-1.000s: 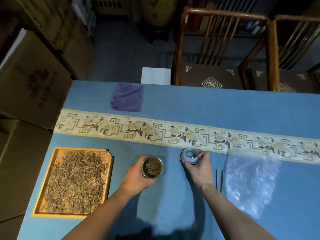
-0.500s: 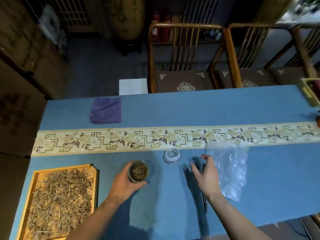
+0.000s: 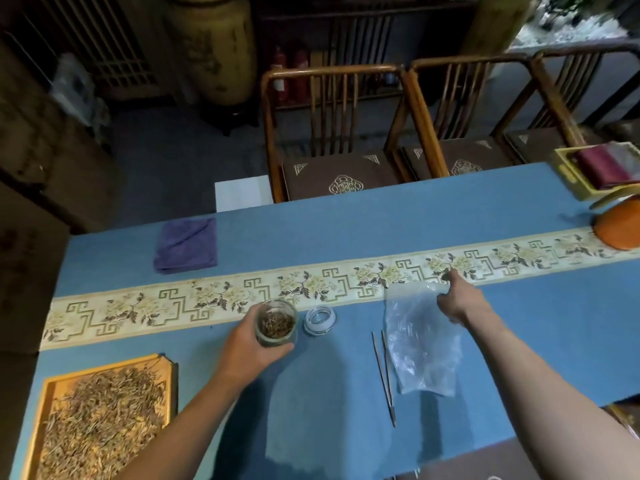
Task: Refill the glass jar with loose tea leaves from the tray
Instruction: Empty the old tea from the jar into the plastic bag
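Observation:
My left hand (image 3: pixel 247 346) grips the open glass jar (image 3: pixel 276 323), which stands on the blue tablecloth with some tea leaves in its bottom. Its lid (image 3: pixel 320 319) lies just to the jar's right. The wooden tray (image 3: pixel 52 389), heaped with loose tea leaves (image 3: pixel 100 417), sits at the near left corner. My right hand (image 3: pixel 459 299) is stretched to the right, on the top right corner of a clear plastic bag (image 3: pixel 419 344), with thumb and fingers pinching the bag's edge.
Thin wooden tweezers (image 3: pixel 383 372) lie between the lid and the bag. A folded purple cloth (image 3: pixel 187 244) rests at the far left. An orange round object (image 3: pixel 620 226) and a yellow box (image 3: pixel 585 171) sit at the far right. Wooden chairs (image 3: pixel 332 126) stand behind the table.
My right hand let go of the lid, left it beside the jar, and moved right onto the plastic bag. My left hand kept the jar. The view swung to the right.

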